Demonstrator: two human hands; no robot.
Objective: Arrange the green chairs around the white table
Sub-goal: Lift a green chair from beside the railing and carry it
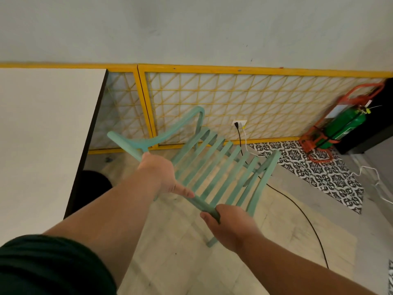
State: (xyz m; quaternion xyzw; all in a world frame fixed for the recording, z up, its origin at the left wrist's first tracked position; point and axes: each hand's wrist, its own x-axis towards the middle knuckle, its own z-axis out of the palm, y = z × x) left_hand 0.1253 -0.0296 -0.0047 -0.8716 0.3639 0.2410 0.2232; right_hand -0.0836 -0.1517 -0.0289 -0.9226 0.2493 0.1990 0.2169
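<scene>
Both hands are clamping onto the top rail of the green chair [264, 179]. The left hand [159, 175] is wrapping round the rail at centre frame, thumb lying along the bar. The right hand [230, 225] is grasping the same rail lower and to the right, fingers curled under it. Both forearms are reaching up from the bottom of the frame, and a dark sleeve [42, 267] is filling the lower left corner.

The chair is sitting in the middle of the frame, its slatted back tilting away from the camera. One curved armrest is arching up toward the centre top, and one leg is showing below the right hand. I cannot tell whether the chair is touching the floor. The white table [42, 135] is taking up the left side, its dark edge running just beside the chair's left armrest.

Behind the chair, a yellow lattice panel [265, 99] is running along the wall, with a wall socket [240, 123] and a black cable [297, 209] trailing down across the pale floor. At the right edge, a green cylinder [344, 126] is leaning in an orange cart [314, 145] above a patch of patterned tiles [319, 173].
</scene>
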